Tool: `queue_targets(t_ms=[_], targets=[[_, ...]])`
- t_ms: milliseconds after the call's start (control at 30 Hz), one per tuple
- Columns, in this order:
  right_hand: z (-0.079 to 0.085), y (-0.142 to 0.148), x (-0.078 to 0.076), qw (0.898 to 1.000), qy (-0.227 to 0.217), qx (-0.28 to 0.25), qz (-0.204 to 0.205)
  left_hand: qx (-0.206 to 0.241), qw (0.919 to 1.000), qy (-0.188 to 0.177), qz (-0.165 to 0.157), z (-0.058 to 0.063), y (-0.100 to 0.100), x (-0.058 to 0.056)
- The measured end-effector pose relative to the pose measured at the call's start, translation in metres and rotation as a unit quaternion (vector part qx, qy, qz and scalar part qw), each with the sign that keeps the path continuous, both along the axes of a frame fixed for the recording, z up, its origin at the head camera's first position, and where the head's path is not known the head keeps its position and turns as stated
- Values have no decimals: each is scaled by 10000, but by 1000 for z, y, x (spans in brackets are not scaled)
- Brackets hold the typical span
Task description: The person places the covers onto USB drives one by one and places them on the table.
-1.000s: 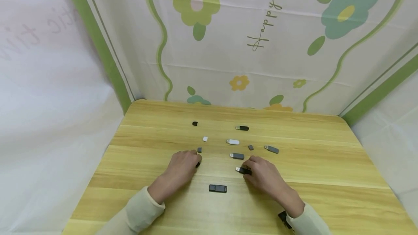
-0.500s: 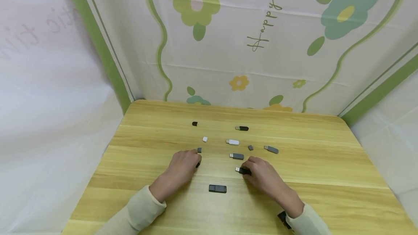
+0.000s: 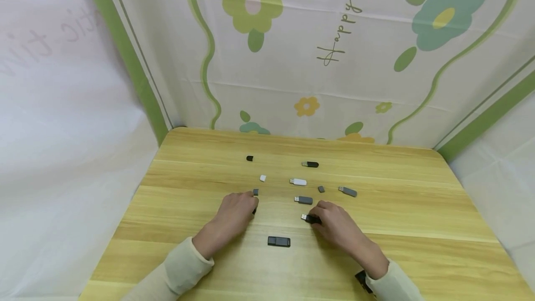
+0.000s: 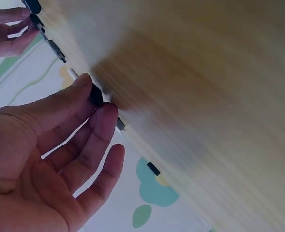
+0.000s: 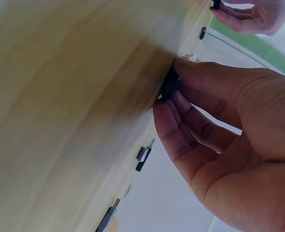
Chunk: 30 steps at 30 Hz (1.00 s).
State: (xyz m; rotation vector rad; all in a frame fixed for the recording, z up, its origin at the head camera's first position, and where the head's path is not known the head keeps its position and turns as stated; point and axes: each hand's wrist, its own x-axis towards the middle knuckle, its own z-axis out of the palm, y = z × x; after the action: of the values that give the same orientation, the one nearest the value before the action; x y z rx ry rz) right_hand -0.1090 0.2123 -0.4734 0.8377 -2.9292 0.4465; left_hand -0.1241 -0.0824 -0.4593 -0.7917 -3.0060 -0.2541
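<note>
My left hand [image 3: 235,210] pinches a small black USB stick cap [image 4: 96,95] between thumb and fingertips, low over the table. To the right, my right hand [image 3: 339,225] holds a black USB stick [image 3: 311,219] by its body, its bare metal plug pointing left. In the right wrist view, thumb and fingers pinch that stick's dark body close to the wood. Just beyond the left fingertips lies a grey cap [image 3: 256,192]. A grey USB stick [image 3: 303,200] with its plug bare lies just beyond the right hand.
A capped black USB stick [image 3: 278,241] lies nearer me, between the forearms. Farther back are a white stick [image 3: 298,182], a white cap [image 3: 263,178], a black stick [image 3: 310,164] and a black cap [image 3: 249,158]. Another grey stick [image 3: 348,192] and cap [image 3: 321,189] lie right.
Both hands stay almost in place over the last second, each keeping its hold. The left wrist has shifted very slightly to the right. The lying sticks and caps have not moved.
</note>
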Motion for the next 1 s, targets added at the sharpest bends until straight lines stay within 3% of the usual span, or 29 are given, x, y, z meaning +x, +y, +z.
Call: queue_targets(t_ms=[1000], targets=[[0, -1, 1, 9998, 35, -65, 203, 361, 9985, 346, -212, 3, 3, 6]])
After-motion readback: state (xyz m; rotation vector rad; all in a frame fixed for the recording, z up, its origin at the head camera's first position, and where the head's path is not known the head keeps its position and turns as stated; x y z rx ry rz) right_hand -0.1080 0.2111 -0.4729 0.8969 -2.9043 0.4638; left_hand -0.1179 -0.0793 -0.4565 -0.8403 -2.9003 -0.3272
